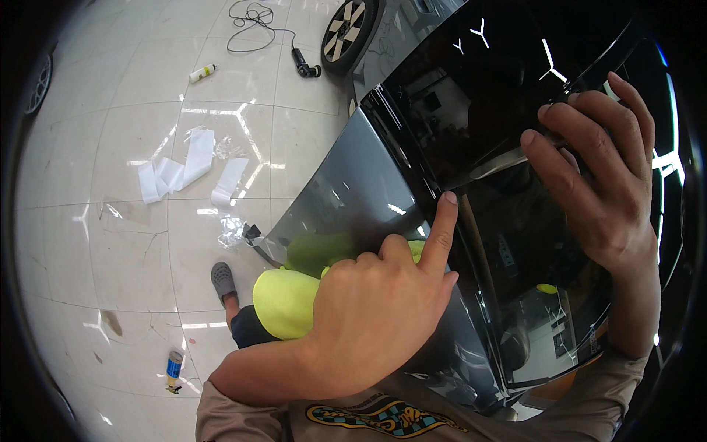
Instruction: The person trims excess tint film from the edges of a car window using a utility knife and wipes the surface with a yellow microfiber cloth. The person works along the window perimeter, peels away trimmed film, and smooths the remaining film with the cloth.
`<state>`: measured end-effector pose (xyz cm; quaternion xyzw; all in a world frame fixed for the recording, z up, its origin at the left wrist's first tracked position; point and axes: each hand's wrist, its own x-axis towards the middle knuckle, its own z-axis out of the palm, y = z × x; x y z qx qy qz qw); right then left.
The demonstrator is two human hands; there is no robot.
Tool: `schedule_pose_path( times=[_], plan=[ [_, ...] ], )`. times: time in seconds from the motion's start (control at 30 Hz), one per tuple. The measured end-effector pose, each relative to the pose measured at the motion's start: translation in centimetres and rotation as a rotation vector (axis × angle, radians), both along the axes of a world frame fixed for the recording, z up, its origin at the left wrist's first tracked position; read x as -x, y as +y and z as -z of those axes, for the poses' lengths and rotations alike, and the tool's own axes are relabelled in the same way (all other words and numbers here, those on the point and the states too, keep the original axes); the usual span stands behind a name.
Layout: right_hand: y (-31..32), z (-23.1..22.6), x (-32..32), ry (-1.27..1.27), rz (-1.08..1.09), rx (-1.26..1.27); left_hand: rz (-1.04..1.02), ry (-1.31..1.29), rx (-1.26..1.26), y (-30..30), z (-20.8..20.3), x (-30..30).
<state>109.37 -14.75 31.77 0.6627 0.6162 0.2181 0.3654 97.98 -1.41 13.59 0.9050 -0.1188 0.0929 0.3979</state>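
Glossy black window-trim strip [403, 144] ran 11-to-5 o'clock. Left hand [379, 309] nearer: index extended to it, grip unclear. Right hand [604, 177], toward 2 o'clock, fingers spread.

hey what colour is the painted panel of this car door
The door panel is glossy bluish grey, clearest in the head view.

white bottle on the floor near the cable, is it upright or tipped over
Tipped over: the bottle lies on its side, its long side along the floor.
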Motion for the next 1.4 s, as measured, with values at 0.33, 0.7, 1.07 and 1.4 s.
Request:
schedule_pose_path(
  times=[0.33,0.7,1.07,1.4],
  plan=[
    [-0.1,-0.2,0.1,0.001,0.006,0.028,0.005,-0.021,0.020,-0.1,0.1,0.0],
    [0.6,-0.3,-0.1,-0.014,0.027,0.075,0.011,-0.028,0.022,0.4,0.4,-0.2],
    [1.4,-0.5,0.2,-0.049,0.086,0.133,0.032,-0.027,0.026,0.6,0.6,-0.4],
    [1.3,-0.5,-0.4,-0.053,0.041,0.163,0.029,-0.048,0.056,0.6,0.9,-0.4]
  ],
)
